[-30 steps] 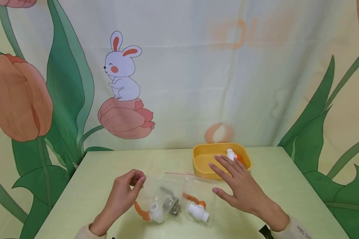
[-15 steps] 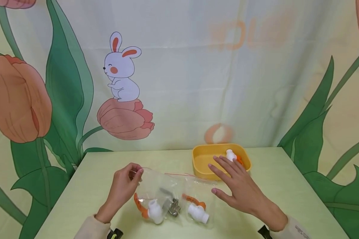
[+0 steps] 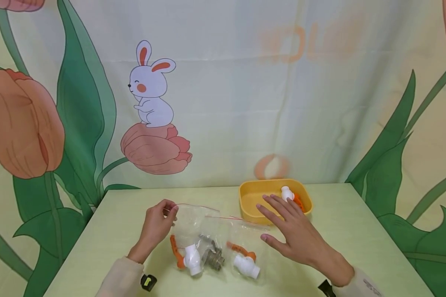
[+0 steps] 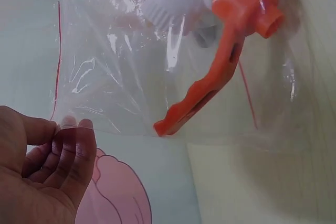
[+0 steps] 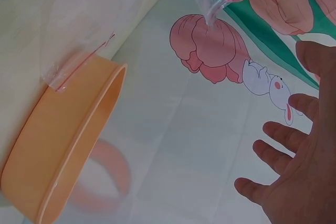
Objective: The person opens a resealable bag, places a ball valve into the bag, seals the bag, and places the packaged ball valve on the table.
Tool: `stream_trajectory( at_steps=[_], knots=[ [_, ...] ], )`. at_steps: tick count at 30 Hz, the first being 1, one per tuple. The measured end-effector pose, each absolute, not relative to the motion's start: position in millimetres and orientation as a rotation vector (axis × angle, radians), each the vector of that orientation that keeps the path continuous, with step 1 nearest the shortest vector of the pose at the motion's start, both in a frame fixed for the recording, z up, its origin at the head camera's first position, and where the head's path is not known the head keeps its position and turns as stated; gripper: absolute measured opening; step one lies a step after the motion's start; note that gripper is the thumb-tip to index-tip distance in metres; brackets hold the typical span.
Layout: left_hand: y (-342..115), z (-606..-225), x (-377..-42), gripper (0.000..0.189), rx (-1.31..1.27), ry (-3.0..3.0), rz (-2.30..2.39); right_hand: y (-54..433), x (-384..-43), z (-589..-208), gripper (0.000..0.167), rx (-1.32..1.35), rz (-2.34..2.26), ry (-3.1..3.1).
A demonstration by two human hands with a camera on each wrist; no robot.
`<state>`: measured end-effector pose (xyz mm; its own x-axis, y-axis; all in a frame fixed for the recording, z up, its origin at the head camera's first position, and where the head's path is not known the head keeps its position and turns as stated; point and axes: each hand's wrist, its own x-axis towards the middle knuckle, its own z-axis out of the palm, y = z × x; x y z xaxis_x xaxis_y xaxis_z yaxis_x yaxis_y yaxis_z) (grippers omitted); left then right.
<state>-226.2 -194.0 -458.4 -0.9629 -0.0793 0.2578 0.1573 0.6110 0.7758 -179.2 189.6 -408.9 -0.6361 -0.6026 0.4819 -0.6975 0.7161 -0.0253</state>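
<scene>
My left hand (image 3: 157, 225) pinches the top corner of a clear zip bag (image 4: 105, 72) between thumb and fingers. Inside that bag, a white plastic ball valve (image 3: 193, 260) with an orange lever handle (image 4: 210, 87) hangs at the bottom. Just right of it, a grey metal valve (image 3: 214, 259) lies in a second clear bag. A third bag (image 3: 262, 247) holds another white valve (image 3: 246, 266) with an orange handle. My right hand (image 3: 295, 235), fingers spread and holding nothing, hovers in front of the yellow tray (image 3: 247, 212) and overlaps its near side.
One more white valve (image 3: 287, 192) with an orange handle sits in the tray's right end. The pale green table (image 3: 360, 231) ends at a cloth backdrop printed with tulips and a rabbit (image 3: 154, 95). Red zip strips cross the bag tops near the tray.
My left hand has risen slightly, drawing its bag up so the zip strip shows and the valve in it stands more upright. The metal valve has turned a little. My right hand has barely moved.
</scene>
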Motion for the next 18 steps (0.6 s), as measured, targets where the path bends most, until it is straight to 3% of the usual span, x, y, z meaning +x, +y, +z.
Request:
stream_trajectory(
  at_steps=[18],
  knots=[
    [-184, -477, -259, 0.009, -0.188, -2.704, -1.090, 183, -186, -413, 0.067, 1.018, 0.317, -2.469]
  ],
)
